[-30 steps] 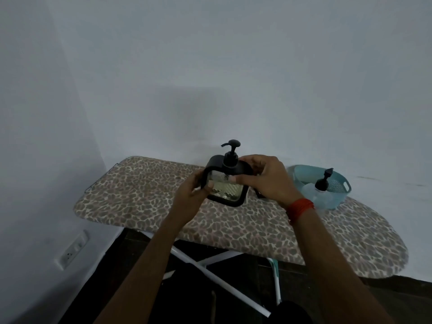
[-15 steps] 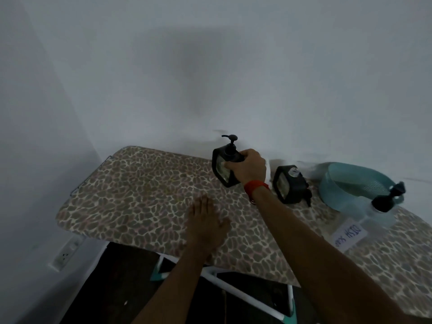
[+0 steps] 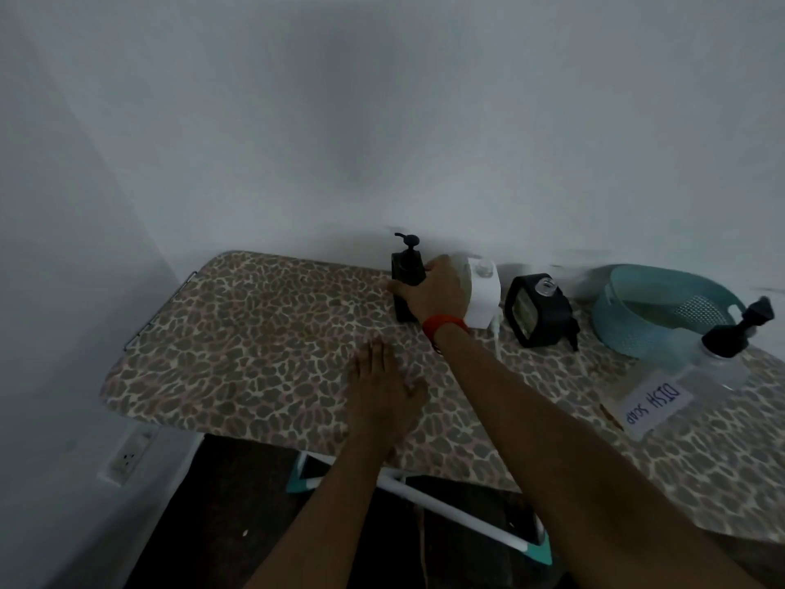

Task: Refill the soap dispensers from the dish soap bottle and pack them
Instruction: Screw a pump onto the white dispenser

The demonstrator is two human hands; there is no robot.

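A black square soap dispenser (image 3: 407, 274) with its pump on stands upright at the back of the leopard-print ironing board (image 3: 255, 346). My right hand (image 3: 433, 291) is wrapped around its right side. My left hand (image 3: 382, 388) lies flat and open on the board in front. A white dispenser (image 3: 482, 297) without a pump stands just right of my right hand. Further right sits a second black dispenser (image 3: 536, 310) with an open neck. The clear dish soap bottle (image 3: 696, 376) with a black pump and a "DISH SOAP" label lies near the right edge.
A teal plastic basket (image 3: 662, 308) stands at the back right, touching the soap bottle's pump. The wall runs right behind the dispensers. The board's white and teal legs (image 3: 450, 503) show below the front edge. A wall socket (image 3: 127, 454) is low on the left.
The black dispenser went from both hands down onto the back of the board, turned side-on. My left hand let go and dropped flat onto the board. The view has shifted right.
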